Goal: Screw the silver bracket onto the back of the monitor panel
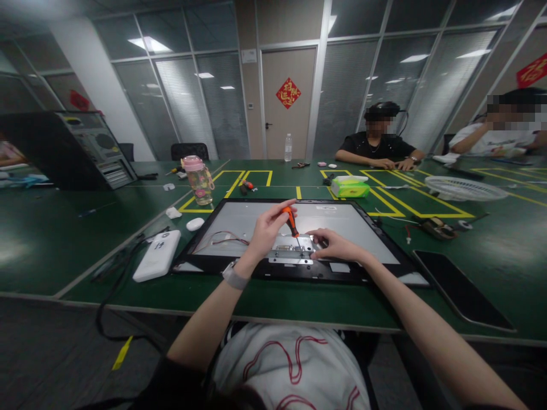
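Note:
A flat display panel (pixel 363 228) with a black frame lies back side up on the green table before me. My left hand (pixel 270 228) is closed around the orange and black handle of a screwdriver (pixel 291 223). Its shaft slants down to a metal bracket with ports (pixel 282 248) near the panel's front edge. On the bracket's right end rests my right hand (pixel 333 244), thumb and fingers at its edge, seemingly gripping it. A thin cable (pixel 226 239) runs across the panel left of the bracket.
Left of the panel are a white power bank (pixel 157 256), a white mouse-like object (pixel 195 224) and a pink-lidded bottle (pixel 198 181). A dark tablet-like slab (pixel 461 289) lies right. Beyond are a green tissue pack (pixel 350 187), a fan grille (pixel 464 188) and a seated person (pixel 378 139).

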`<state>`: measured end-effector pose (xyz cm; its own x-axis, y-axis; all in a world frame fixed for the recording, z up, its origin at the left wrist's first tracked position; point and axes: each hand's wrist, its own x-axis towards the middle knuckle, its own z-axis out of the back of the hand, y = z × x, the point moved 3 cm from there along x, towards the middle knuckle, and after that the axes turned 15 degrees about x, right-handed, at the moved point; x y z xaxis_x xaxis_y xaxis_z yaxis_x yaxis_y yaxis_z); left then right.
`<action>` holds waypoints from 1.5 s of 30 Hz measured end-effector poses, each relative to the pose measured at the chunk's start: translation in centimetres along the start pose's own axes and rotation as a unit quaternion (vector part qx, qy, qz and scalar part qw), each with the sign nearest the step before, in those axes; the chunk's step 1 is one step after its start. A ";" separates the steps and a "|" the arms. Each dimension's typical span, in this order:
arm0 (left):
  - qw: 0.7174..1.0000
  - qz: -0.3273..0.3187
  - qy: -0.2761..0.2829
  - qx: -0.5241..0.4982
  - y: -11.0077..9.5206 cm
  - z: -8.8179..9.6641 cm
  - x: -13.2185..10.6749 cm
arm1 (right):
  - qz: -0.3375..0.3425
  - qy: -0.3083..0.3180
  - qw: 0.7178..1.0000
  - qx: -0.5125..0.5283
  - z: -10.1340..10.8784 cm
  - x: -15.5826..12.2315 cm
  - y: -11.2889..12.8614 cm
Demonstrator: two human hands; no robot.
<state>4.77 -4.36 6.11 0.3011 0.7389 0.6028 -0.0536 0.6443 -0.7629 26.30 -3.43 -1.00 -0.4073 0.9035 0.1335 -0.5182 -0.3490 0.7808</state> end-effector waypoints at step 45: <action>0.976 -0.006 -0.080 0.202 -0.5 0.8 -0.1 | 0.000 0.003 1.000 -0.004 0.0 0.2 -0.7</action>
<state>3.98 -4.59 6.61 0.1525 0.7313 0.6648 -0.4323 0.6543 -0.6206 26.59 -3.03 -1.58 -0.4114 0.9020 0.1309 -0.5237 -0.3514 0.7760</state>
